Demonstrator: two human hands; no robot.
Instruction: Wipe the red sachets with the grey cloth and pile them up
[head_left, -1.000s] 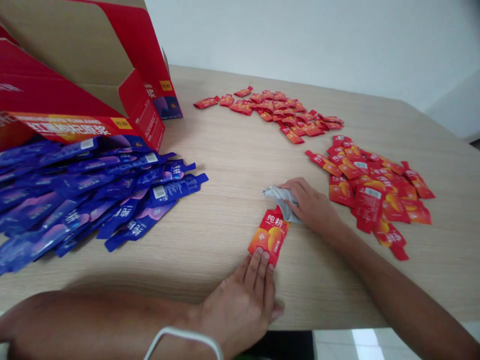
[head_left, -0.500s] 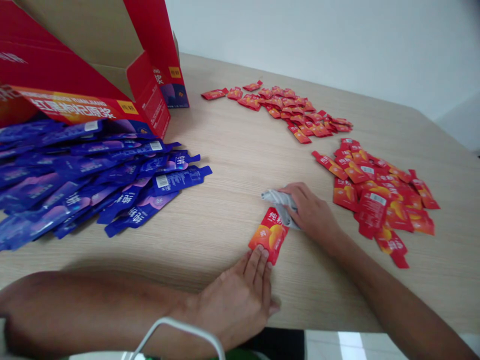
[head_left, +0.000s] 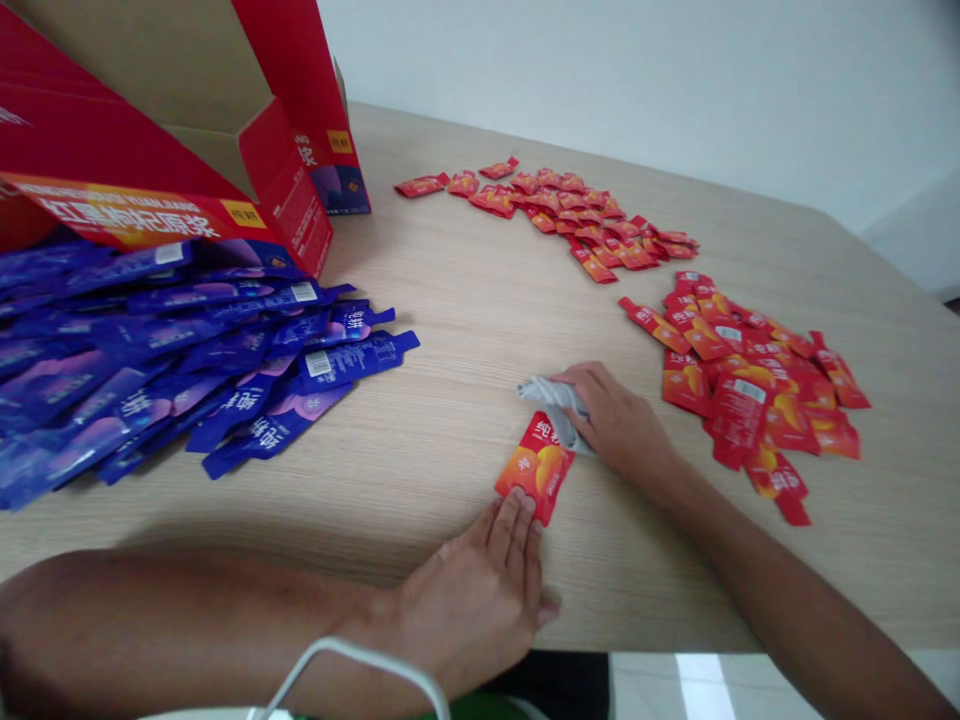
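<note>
A red and orange sachet [head_left: 534, 465] lies flat on the wooden table, its printed front up. My left hand [head_left: 487, 585] presses the sachet's near end with outstretched fingers lying flat. Bunched in my right hand [head_left: 619, 420] is a light grey cloth [head_left: 559, 400], whose lower fold covers the upper right corner of the sachet. My right fingers are closed around this cloth. To the right of that hand rests a pile of similar red sachets [head_left: 757, 370].
Blue pouches [head_left: 225, 340] are heaped at the left, against an open red carton [head_left: 292, 210]. Another group of red sachets [head_left: 570, 210] spreads along the back of the table [head_left: 450, 300]. A pale cable [head_left: 360, 652] crosses in front of my left forearm.
The whole view has shifted slightly, so things sit a little further left. Both hands, the cloth and the sachet keep nearly the same positions relative to each other.
</note>
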